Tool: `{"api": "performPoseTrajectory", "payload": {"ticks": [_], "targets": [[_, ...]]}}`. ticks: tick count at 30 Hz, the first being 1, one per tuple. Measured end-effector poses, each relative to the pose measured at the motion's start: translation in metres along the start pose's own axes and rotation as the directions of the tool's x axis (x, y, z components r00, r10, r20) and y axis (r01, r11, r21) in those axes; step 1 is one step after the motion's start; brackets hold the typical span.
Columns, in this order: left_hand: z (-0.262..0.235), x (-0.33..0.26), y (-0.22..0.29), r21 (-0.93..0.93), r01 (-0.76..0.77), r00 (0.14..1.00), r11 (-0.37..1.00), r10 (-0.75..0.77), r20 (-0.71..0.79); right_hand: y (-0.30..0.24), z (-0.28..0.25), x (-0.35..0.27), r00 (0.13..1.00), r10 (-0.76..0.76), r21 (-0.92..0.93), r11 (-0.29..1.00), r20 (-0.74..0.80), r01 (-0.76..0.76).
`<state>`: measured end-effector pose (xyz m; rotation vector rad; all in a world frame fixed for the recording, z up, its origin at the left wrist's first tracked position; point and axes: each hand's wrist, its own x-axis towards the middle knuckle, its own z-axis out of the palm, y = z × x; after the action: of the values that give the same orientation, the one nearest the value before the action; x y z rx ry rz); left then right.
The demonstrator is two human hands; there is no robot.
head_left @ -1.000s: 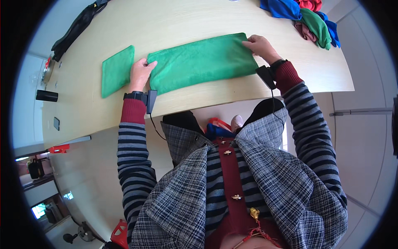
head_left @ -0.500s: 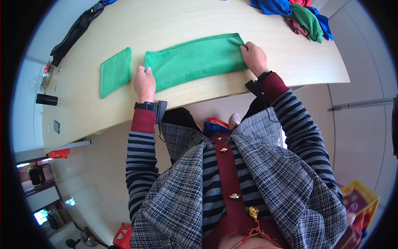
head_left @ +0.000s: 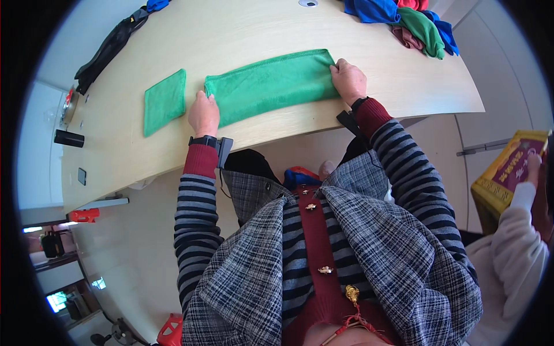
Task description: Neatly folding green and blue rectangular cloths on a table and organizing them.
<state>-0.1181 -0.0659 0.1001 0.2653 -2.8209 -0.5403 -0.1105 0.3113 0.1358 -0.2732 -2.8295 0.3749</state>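
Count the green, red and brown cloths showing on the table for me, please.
Green: 3 (long green cloth, small green cloth, crumpled green cloth)
Red: 1 (red cloth, cut off by the picture's edge)
Brown: 1 (brown cloth, partly covered)
Total: 5, counting only what shows
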Motion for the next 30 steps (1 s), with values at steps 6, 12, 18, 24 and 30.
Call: {"api": "performPoseTrajectory", "payload": {"ticks": [6, 12, 18, 24, 30], "targets": [[-0.01, -0.012, -0.006, 0.115, 0.02, 1.0, 0.993, -0.021, 0.006, -0.032, -0.031, -0.023, 0.969, -0.247, -0.15, 0.958, -0.01, 0.243], [0.004, -0.002, 0.0, -0.014, 0.03, 0.995, 0.999, -0.029, 0.092, -0.094, -0.002, -0.105, 0.748, -0.662, -0.084, 0.749, -0.045, 0.658], [0.01, 0.011, -0.033, -0.514, 0.173, 0.98, 0.84, -0.098, 0.171, -0.097, 0.004, -0.124, 0.749, -0.649, -0.001, 0.756, 0.133, 0.655], [-0.018, -0.013, 0.027, -0.034, -0.28, 0.932, 0.959, 0.264, -0.249, -0.078, 0.007, -0.12, 0.741, -0.653, -0.031, 0.747, 0.154, 0.664], [-0.002, 0.039, 0.086, -0.074, -0.761, 0.649, 0.645, 0.754, -0.1, -0.085, -0.003, -0.117, 0.724, -0.677, -0.03, 0.727, 0.133, 0.686]]}}
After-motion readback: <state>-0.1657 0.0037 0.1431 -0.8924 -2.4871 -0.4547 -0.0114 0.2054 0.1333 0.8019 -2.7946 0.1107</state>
